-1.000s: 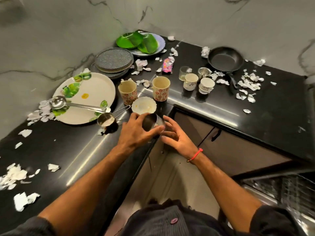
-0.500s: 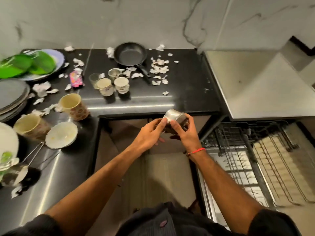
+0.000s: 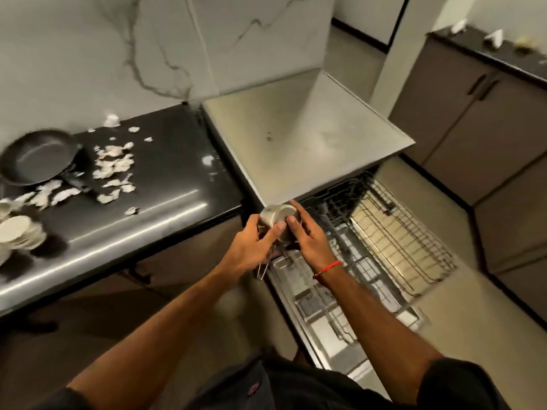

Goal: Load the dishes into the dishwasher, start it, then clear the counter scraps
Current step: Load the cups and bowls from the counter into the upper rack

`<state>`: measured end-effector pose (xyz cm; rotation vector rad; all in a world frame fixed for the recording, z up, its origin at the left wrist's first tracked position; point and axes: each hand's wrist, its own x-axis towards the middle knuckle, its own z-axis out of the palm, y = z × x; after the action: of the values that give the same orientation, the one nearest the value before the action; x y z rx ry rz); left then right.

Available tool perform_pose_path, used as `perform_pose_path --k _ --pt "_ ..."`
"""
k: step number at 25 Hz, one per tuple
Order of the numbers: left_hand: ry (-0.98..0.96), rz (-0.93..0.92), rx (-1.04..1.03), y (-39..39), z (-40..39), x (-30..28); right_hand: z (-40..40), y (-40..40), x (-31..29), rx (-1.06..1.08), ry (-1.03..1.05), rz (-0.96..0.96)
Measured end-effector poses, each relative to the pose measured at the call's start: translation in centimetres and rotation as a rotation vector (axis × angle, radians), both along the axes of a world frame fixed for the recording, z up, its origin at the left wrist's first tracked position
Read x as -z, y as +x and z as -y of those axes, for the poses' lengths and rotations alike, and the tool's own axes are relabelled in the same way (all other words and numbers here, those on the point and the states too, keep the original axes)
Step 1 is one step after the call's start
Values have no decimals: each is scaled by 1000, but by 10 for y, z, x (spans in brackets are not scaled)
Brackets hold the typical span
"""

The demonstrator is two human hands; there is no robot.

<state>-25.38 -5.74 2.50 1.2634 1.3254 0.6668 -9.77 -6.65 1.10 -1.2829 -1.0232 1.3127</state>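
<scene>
Head view caught the swing: both hands had carried the steel cup (image 3: 276, 220) off the worktop (image 3: 165, 184) and over to the open dishwasher (image 3: 384, 232). Left hand (image 3: 251, 247) clasped its side, right hand (image 3: 307, 235) closed around the other, cup tipped sideways above the rack's near corner, its wire handle dangling below. Pan (image 3: 35, 158) and paper scraps (image 3: 112, 170) were behind on the worktop's back edge, so loading had barely begun, I'd say.

Dim warm light; glare streak on counter (image 3: 165, 214); motion blur throughout; wide-angle bending at edges
</scene>
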Motion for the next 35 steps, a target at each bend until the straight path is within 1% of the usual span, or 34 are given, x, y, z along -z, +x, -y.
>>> perform_pose_path --k 2,5,6,9,11,14,17,20,24,28,29,33,35 --pt "-50 29 11 51 -19 8 -5 51 3 28 -37 38" --pt "-149 92 -61 112 -47 16 3 105 13 59 -91 140" --pt "-185 105 -76 130 -57 15 8 120 17 74 -120 142" --pt "-338 157 -74 174 -78 21 21 151 37 108 -257 69" --pt "-445 163 -23 196 -87 28 22 162 49 143 -299 18" --pt "-582 149 54 218 -101 46 17 175 65 284 -342 -59" --pt "-698 114 189 240 -123 62 5 198 77 418 -426 -93" --pt "-683 -45 285 256 -153 78 -15 222 93 559 -543 -101" --pt "-598 -191 354 270 -192 99 -56 251 125 666 -667 -81" --pt "-484 -349 436 286 -218 125 -112 277 165 766 -767 -185" --pt "-459 -358 448 290 -221 129 -126 282 174 767 -793 -171" --pt "-414 -395 503 297 -227 149 -165 301 221 744 -896 93" --pt "-425 -416 522 297 -228 157 -170 306 242 694 -931 94"
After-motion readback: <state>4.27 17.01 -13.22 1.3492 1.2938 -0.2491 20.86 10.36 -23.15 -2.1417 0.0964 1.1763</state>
